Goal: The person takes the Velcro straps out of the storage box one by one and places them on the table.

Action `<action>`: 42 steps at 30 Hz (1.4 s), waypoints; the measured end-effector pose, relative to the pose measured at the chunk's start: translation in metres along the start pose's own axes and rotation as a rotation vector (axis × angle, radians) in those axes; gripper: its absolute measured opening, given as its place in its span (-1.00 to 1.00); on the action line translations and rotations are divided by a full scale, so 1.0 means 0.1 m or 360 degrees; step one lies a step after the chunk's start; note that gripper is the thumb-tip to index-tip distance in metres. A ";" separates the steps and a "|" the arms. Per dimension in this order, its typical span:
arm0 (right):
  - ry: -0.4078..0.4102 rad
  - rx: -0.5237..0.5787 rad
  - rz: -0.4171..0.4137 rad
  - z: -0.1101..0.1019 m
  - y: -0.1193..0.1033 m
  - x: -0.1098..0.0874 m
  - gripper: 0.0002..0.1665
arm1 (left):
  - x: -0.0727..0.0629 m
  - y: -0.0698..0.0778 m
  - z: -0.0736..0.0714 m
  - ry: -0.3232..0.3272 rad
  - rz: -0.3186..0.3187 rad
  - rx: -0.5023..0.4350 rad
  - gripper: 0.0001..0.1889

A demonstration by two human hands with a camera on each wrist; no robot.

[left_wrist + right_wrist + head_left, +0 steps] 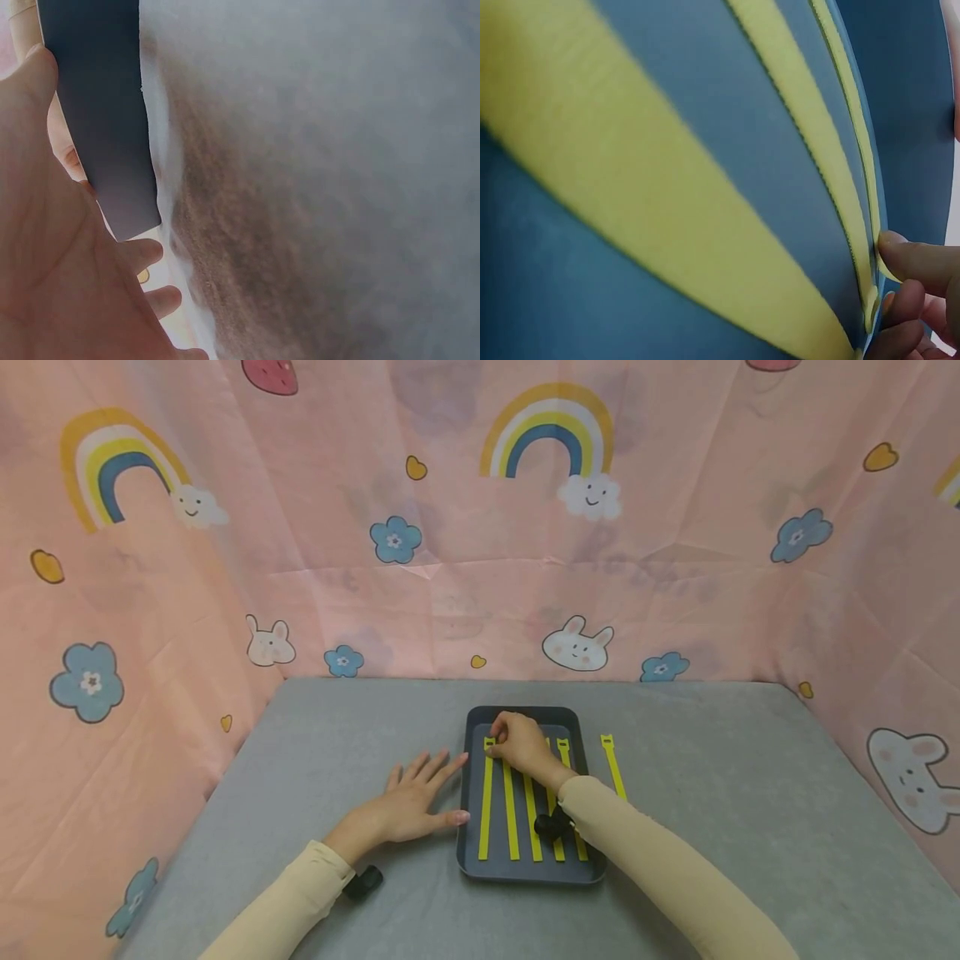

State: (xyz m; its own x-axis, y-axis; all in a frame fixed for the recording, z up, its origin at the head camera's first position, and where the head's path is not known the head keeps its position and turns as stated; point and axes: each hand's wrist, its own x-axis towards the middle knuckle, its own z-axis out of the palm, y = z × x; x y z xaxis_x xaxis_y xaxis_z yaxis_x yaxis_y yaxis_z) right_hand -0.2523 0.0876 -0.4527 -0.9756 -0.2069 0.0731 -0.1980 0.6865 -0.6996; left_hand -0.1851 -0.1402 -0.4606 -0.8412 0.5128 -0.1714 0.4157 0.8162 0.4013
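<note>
A dark grey rectangular tray [534,872] holds several yellow hook-and-loop cable ties laid lengthwise side by side. My right hand [525,747] reaches over the tray and pinches the slotted head end of the leftmost cable tie [486,810] between thumb and fingers. In the right wrist view the thumb [911,259] lies against that end, beyond the other yellow strips. My left hand [408,806] is spread beside the tray, its thumb and index finger at the tray's left wall [105,127]. The right forearm hides parts of the right-hand ties.
Another yellow cable tie [612,764] lies on the grey table [712,760], right of the tray and partly behind the right sleeve [660,860]. A pink patterned cloth [465,593] hangs behind the table and at both sides.
</note>
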 end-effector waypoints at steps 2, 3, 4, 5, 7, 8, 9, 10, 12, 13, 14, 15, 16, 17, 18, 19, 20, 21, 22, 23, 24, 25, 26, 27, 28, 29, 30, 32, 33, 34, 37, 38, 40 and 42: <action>0.0018 -0.0016 -0.0018 0.01 -0.01 0.00 -0.76 | 0.00 0.00 -0.01 -0.0008 0.0000 0.0010 -0.06; 0.0024 -0.0024 -0.0030 0.01 -0.01 0.00 -0.76 | 0.00 0.00 -0.01 -0.0011 0.0002 0.0011 -0.05; 0.0028 -0.0030 -0.0039 0.02 -0.01 0.01 -0.76 | 0.00 0.00 -0.02 -0.0010 0.0006 0.0013 -0.05; 0.0028 -0.0028 -0.0051 0.02 -0.01 0.01 -0.76 | -0.01 0.01 -0.03 -0.0008 0.0012 0.0014 -0.05; 0.0030 -0.0025 -0.0073 0.03 -0.01 0.00 -0.76 | -0.01 0.01 -0.04 -0.0010 0.0021 0.0011 -0.05; 0.0027 -0.0019 -0.0081 0.03 -0.01 0.00 -0.76 | -0.02 0.02 -0.04 -0.0012 0.0023 0.0010 -0.05; 0.0026 -0.0017 -0.0089 0.03 -0.01 -0.01 -0.77 | -0.02 0.02 -0.04 -0.0014 0.0022 0.0010 -0.05; 0.0024 -0.0018 -0.0094 0.04 -0.01 -0.01 -0.77 | -0.02 0.02 -0.05 -0.0020 0.0018 0.0013 -0.05; 0.0027 -0.0040 -0.0106 0.04 -0.02 -0.02 -0.77 | -0.02 0.02 -0.04 -0.0040 0.0006 0.0014 -0.05; 0.0027 -0.0058 -0.0113 0.05 -0.02 -0.02 -0.77 | -0.02 0.02 -0.04 -0.0040 0.0004 0.0013 -0.06; 0.0029 -0.0080 -0.0123 0.05 -0.02 -0.02 -0.78 | -0.02 0.02 -0.04 -0.0042 0.0004 0.0013 -0.06; 0.0029 -0.0103 -0.0133 0.05 -0.02 -0.02 -0.78 | -0.02 0.03 -0.04 -0.0036 0.0007 0.0007 -0.06; 0.0030 -0.0124 -0.0144 0.05 -0.03 -0.02 -0.79 | -0.02 0.02 -0.04 -0.0035 0.0011 0.0003 -0.06; 0.0029 -0.0143 -0.0156 0.05 -0.03 -0.03 -0.79 | -0.02 0.02 -0.04 -0.0030 0.0015 -0.0006 -0.05; 0.0028 -0.0158 -0.0166 0.05 -0.03 -0.03 -0.79 | -0.02 0.02 -0.04 -0.0026 0.0018 -0.0012 -0.05; 0.0027 -0.0169 -0.0176 0.05 -0.04 -0.03 -0.79 | -0.02 0.02 -0.03 -0.0024 0.0016 -0.0014 -0.05; 0.0027 -0.0177 -0.0184 0.05 -0.04 -0.04 -0.79 | -0.02 0.01 -0.03 -0.0020 0.0017 -0.0013 -0.05; 0.0029 -0.0183 -0.0193 0.06 -0.04 -0.04 -0.79 | -0.01 0.01 -0.02 -0.0026 0.0011 -0.0012 -0.05; 0.0034 -0.0186 -0.0203 0.06 -0.04 -0.05 -0.79 | -0.01 0.00 -0.02 -0.0032 0.0005 -0.0008 -0.05; 0.0038 -0.0189 -0.0212 0.06 -0.05 -0.05 -0.79 | -0.01 0.01 -0.02 -0.0035 0.0001 -0.0006 -0.05; 0.0043 -0.0193 -0.0220 0.06 -0.05 -0.05 -0.79 | 0.00 0.01 -0.02 -0.0038 0.0000 -0.0002 -0.06; 0.0047 -0.0196 -0.0230 0.06 -0.05 -0.05 -0.80 | -0.01 0.01 -0.02 -0.0034 0.0003 0.0000 -0.06; 0.0051 -0.0199 -0.0241 0.06 -0.04 -0.05 -0.80 | -0.01 0.02 -0.03 -0.0031 0.0007 -0.0001 -0.07; 0.0053 -0.0204 -0.0252 0.06 -0.04 -0.05 -0.81 | -0.02 0.03 -0.04 -0.0036 0.0004 0.0002 -0.07; 0.0057 -0.0209 -0.0264 0.06 -0.04 -0.06 -0.81 | -0.02 0.04 -0.05 -0.0036 0.0004 0.0007 -0.07; 0.0059 -0.0214 -0.0274 0.05 -0.04 -0.06 -0.82 | -0.03 0.05 -0.06 -0.0036 0.0005 0.0012 -0.08; 0.0061 -0.0220 -0.0283 0.05 -0.04 -0.06 -0.82 | -0.03 0.06 -0.07 -0.0036 0.0004 0.0016 -0.08; 0.0065 -0.0222 -0.0291 0.05 -0.04 -0.06 -0.81 | -0.04 0.07 -0.08 -0.0040 -0.0003 0.0026 -0.09; 0.0067 -0.0220 -0.0294 0.04 -0.04 -0.05 -0.81 | -0.04 0.07 -0.08 -0.0042 -0.0006 0.0031 -0.10; 0.0067 -0.0218 -0.0295 0.04 -0.04 -0.05 -0.81 | -0.04 0.07 -0.08 -0.0043 -0.0008 0.0033 -0.10; 0.0057 -0.0208 -0.0292 0.02 -0.04 -0.05 -0.83 | -0.04 0.07 -0.07 -0.0040 -0.0010 0.0032 -0.10; 0.0053 -0.0212 -0.0288 0.01 -0.05 -0.04 -0.83 | -0.04 0.07 -0.07 -0.0037 -0.0010 0.0032 -0.10; 0.0042 -0.0206 -0.0289 0.00 -0.05 -0.04 -0.83 | -0.04 0.07 -0.06 -0.0036 -0.0012 0.0033 -0.09; 0.0030 -0.0196 -0.0284 -0.02 -0.06 -0.03 -0.83 | -0.04 0.07 -0.06 -0.0034 -0.0012 0.0032 -0.09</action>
State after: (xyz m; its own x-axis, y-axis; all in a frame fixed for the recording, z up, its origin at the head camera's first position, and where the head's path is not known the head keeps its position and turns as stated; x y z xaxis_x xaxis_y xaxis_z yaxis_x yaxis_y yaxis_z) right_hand -0.2480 0.0854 -0.4475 -0.9253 -0.3207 0.2022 -0.3769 0.7203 -0.5823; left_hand -0.1815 -0.1382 -0.4517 -0.8370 0.5119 -0.1934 0.4164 0.8251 0.3819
